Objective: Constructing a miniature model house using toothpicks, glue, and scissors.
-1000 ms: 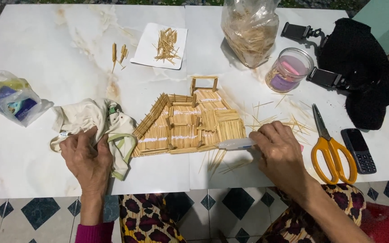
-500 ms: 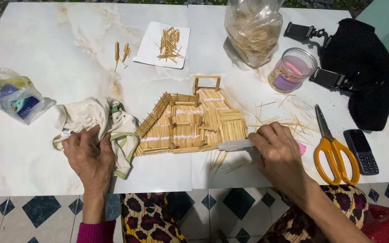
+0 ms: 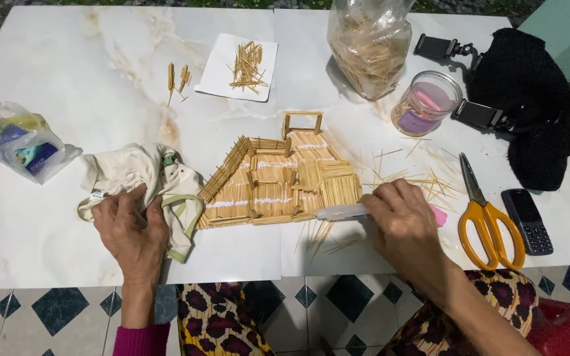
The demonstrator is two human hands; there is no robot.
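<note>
the left hand [image 3: 130,231] lies spread on the cloth [image 3: 141,179] near the worktop's [image 3: 47,59] front edge. the right hand [image 3: 405,221] pinches a glue tube [image 3: 342,211], tip touching the stick house [image 3: 280,184] mid-worktop; scissors [image 3: 484,214] lie just beside it.

Left hand [image 3: 130,227] further onto cloth [image 3: 141,179]

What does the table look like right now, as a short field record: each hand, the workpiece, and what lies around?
left hand: rests on crumpled cloth
right hand: grip on a whitish tube, tip at the model's edge
workpiece: flat stick model, lying on white table
right side: orange scissors, dark phone
back: bag of sticks, jar, loose sticks on paper
</note>
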